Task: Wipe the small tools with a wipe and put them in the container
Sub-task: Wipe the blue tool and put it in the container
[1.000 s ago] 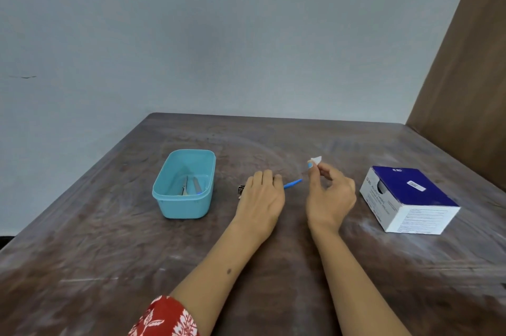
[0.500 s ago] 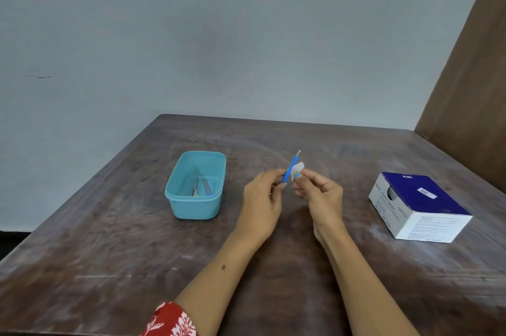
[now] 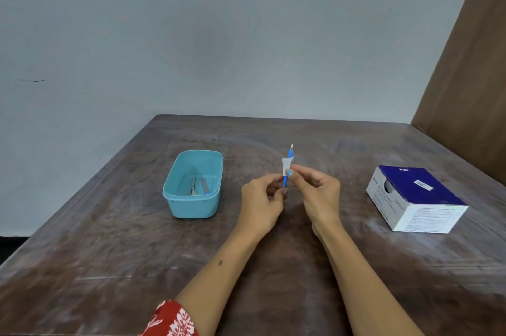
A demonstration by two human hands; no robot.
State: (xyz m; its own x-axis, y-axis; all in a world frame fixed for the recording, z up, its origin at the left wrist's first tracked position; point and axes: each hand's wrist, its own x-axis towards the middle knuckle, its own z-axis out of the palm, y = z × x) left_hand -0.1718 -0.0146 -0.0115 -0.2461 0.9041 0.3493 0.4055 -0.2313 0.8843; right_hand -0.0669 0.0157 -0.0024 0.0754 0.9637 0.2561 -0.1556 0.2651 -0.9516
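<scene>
Worn dark wooden table [image 3: 273, 267] against pale wall. Teal plastic container [image 3: 191, 207] sits left of centre; blue-and-white cardboard box [image 3: 419, 198] lies well apart at right.

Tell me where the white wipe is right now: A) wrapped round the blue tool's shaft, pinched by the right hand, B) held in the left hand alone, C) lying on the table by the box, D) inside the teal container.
A: the white wipe sits round the blue tool, pinched by the right hand; the left hand holds the tool's lower end.
</scene>
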